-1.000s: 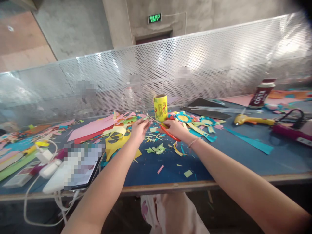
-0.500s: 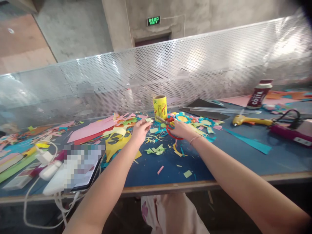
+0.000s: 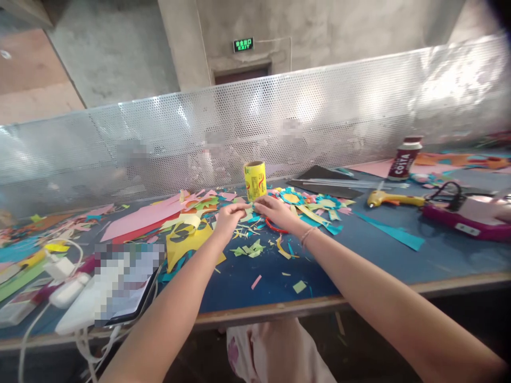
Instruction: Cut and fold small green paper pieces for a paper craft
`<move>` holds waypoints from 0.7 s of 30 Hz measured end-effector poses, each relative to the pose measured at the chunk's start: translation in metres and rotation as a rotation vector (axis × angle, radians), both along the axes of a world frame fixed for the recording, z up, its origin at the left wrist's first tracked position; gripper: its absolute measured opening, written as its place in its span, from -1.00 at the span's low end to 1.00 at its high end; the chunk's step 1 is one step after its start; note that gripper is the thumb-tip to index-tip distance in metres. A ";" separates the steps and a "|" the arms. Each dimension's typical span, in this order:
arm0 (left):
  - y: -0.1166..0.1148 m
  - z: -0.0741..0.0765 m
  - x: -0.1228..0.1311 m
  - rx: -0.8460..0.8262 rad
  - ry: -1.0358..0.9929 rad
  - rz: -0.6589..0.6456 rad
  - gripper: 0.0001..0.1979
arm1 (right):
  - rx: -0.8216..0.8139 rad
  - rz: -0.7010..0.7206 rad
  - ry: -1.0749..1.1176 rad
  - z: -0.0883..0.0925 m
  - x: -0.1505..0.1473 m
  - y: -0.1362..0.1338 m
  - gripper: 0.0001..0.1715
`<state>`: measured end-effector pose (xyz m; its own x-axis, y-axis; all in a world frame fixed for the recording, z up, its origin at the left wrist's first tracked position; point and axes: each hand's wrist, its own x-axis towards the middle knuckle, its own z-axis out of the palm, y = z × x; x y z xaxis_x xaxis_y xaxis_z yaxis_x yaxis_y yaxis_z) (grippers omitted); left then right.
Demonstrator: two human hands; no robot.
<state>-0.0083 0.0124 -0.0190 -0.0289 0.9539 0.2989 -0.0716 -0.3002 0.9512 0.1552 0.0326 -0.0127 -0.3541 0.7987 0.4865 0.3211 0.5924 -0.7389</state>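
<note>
Blue-topped bench (image 3: pixel 359 260), worn wooden front edge, paper offcuts all over the middle. Perforated metal screen (image 3: pixel 223 122) runs along the back; concrete wall (image 3: pixel 319 29) beyond, lit green exit sign (image 3: pixel 243 44) on it.

Containers: yellow tube (image 3: pixel 255 182) stands upright just past my hands, top open, brown inside wall visible, can't tell if anything's in it. Dark red bottle (image 3: pixel 404 158) stands back right, capped, contents hidden.

My left hand (image 3: pixel 229 221) is pinched nearly closed, small pale green scrap (image 3: pixel 250 207) at its fingertips, in front of the tube. My right hand (image 3: pixel 276 211) is curled, fingertips close beside the left's; can't tell if it grips the scrap too. Red-handled scissors (image 3: pixel 275 229) show below the right palm, mostly covered; can't tell if I have hold of them.

Nearer me, green scraps (image 3: pixel 249 248) in a loose pile. Left: yellow sheet (image 3: pixel 188 247) with cut-out holes, pink sheet (image 3: pixel 143 214) overlapping a red one, phone (image 3: pixel 133 299) near the front edge. Right: blue strip (image 3: pixel 393 232), yellow glue gun (image 3: pixel 401 199), purple power strip (image 3: pixel 451 220). Clear sticks lie across a black sheet (image 3: pixel 319 173).
</note>
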 end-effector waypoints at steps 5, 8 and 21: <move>-0.006 0.003 0.003 0.030 0.049 -0.051 -0.89 | 0.100 0.065 0.041 -0.007 -0.003 0.005 -0.75; -0.010 0.006 0.005 0.056 0.069 -0.009 -0.86 | 0.107 0.057 0.060 -0.008 -0.002 0.006 -0.77; -0.014 0.011 0.007 0.059 0.078 0.020 -0.82 | 0.128 0.036 0.096 0.000 -0.003 -0.005 -0.75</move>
